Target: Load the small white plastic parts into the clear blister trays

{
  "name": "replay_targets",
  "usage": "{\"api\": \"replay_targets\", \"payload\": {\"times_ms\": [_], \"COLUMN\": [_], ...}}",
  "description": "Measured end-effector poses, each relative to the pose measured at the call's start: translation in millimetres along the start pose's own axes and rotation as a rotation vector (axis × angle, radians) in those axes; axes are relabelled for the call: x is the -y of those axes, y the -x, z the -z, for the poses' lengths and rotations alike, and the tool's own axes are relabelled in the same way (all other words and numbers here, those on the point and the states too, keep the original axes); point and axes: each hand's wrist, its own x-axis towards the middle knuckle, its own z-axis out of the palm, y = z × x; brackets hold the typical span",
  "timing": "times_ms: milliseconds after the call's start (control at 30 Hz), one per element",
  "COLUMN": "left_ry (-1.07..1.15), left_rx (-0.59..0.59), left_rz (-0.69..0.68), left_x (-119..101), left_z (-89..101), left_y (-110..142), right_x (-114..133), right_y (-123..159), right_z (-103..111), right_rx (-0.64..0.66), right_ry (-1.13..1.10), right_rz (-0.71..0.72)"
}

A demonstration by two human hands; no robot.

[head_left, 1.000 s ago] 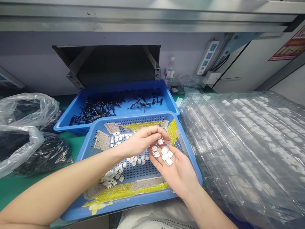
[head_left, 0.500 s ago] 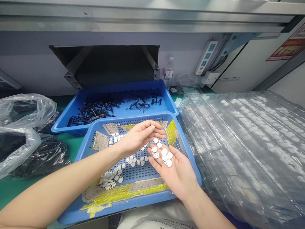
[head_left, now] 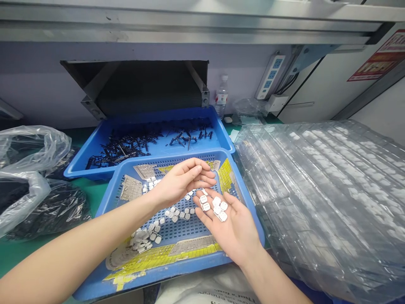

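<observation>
Leftward by a little, hands and trays have drifted in view since the earlier frame, and the grip is unchanged. The left hand (head_left: 182,179) is held relaxed above the mesh tray (head_left: 158,276) – fingers loosely curled, released, with nothing seen between them. The right hand (head_left: 232,234) is opened palm up, unclenched, and white pieces (head_left: 220,209) are resting on its palm and fingers. Scattered pieces (head_left: 172,213) are spread across the tray, near yellow tape (head_left: 190,253). Dark parts (head_left: 126,143) are heaped in a blue tray (head_left: 164,113) behind, and clear trays (head_left: 316,190) are stacked to the right.
</observation>
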Motion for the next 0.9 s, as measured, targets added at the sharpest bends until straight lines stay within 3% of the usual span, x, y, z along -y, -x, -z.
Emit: {"api": "replay_targets", "payload": {"times_ms": [233,400,600,733,800,900], "left_ry": [-0.031,-0.03,0.004,-0.06,-0.157,-0.475], "left_rx": [-0.146,-0.234,-0.161,-0.232,-0.231,-0.113], "left_rz": [-0.071,0.012,0.156,0.164,0.183,0.162], "left_x": [-1,-3,-5,-7,-9,-11], "left_z": [0.1,4.0,0.8,-6.5,-8.7,-8.5], "left_y": [-4,-6,1,3,4,7], "right_x": [0,-1,-1,-1,0,0], "right_y": [-1,-1,-1,-1,-1,-1], "right_z": [-1,1,2,1,2,2], "right_rx": [-0.016,-0.019,-0.057,-0.05,-0.03,0.005], "right_ry": [-0.005,0.001,0.003,0.014,0.02,0.0], "right_rz": [-0.001,0.016,0.038,0.044,0.047,0.06]}}
